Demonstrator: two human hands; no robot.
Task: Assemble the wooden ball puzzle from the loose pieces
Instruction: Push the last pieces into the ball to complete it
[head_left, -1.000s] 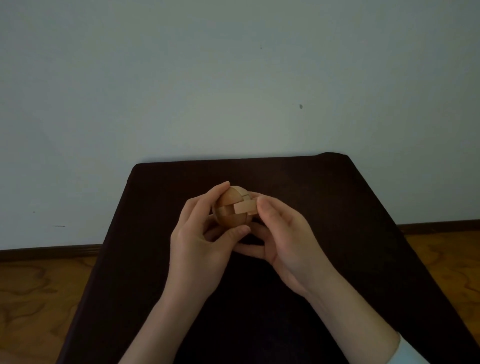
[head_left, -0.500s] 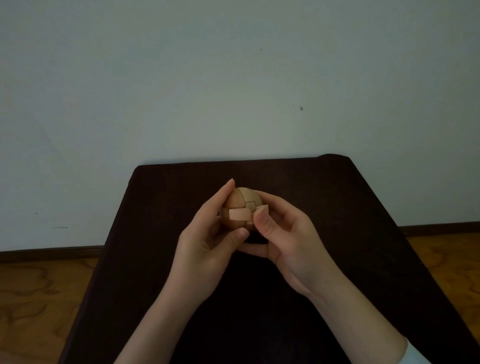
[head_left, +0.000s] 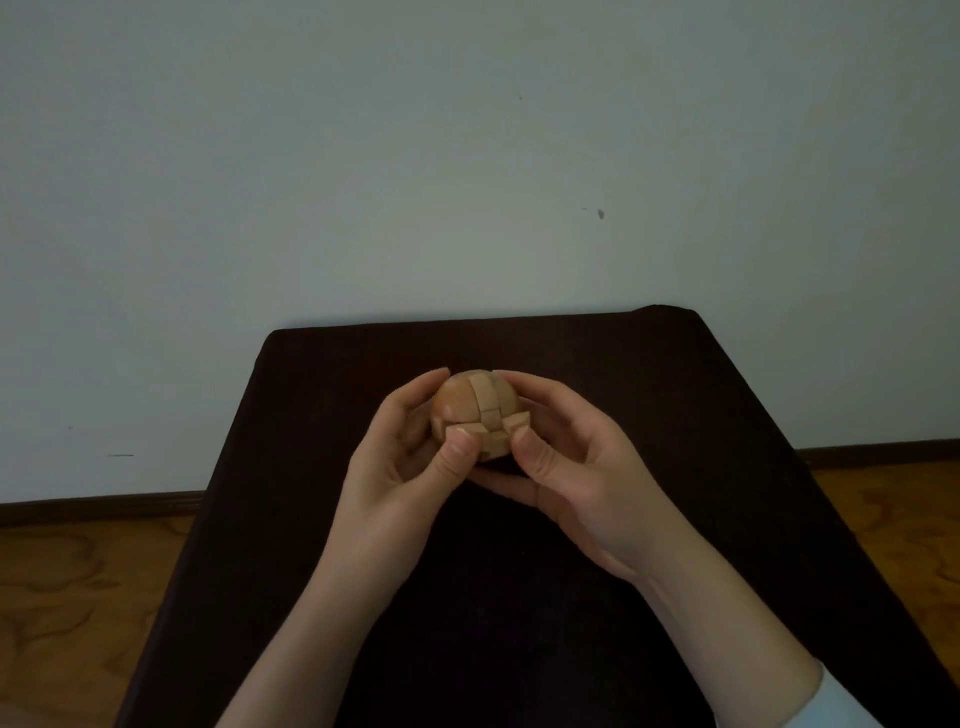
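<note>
Our fingers (head_left: 415, 400) curl round the round light-brown wooden ball puzzle (head_left: 475, 413) from both sides. Our left hand (head_left: 400, 467) cups the ball's left flank, its thumb pressed on the lower front, where a pale block stands slightly proud of the curve. Our right hand (head_left: 576, 462) wraps the right flank, its thumb set on the lower right, beside another small block that juts out, and its lower fingers pass under the ball. The ball is held in the air above the dark brown desk (head_left: 675, 415), over the desk's middle and nearer its far edge. Seams between the pieces run across the ball's top and front. Behind the desk rises a pale grey-green wall (head_left: 363, 182), and a patterned wooden floor (head_left: 78, 597) lies to either side of the desk. A light sleeve cuff (head_left: 841, 699) shows at our right wrist, at the desk's near right corner.
</note>
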